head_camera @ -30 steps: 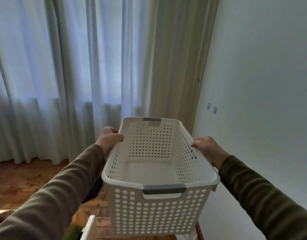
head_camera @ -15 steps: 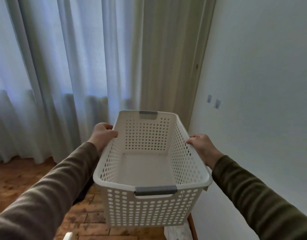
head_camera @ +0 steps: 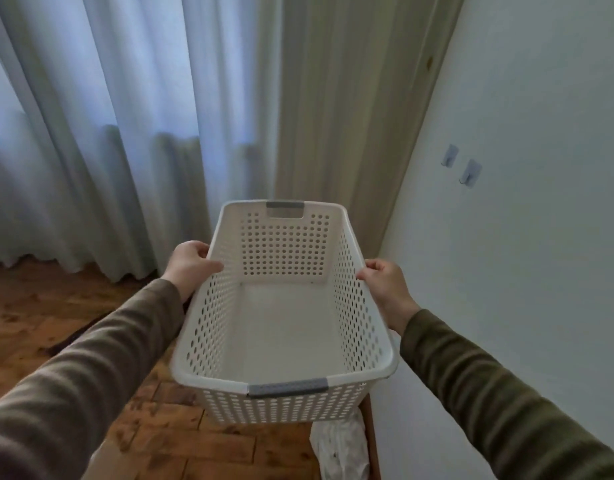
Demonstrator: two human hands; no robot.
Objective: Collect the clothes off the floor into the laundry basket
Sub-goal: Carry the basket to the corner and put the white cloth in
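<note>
both hands (head_camera: 191, 266) (head_camera: 385, 285) grip the empty laundry basket's (head_camera: 201, 327) long rims, wall (head_camera: 523, 237) close right

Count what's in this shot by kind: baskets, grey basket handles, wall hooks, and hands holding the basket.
Laundry basket: 1
Grey handles: 2
Wall hooks: 2
Hands holding the rim, left hand and right hand: 2
Total: 7

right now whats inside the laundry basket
Nothing: the laundry basket shows only its bare white floor and perforated walls. The left hand and right hand each grip a long side rim. The floor beneath it is mostly hidden.
</note>
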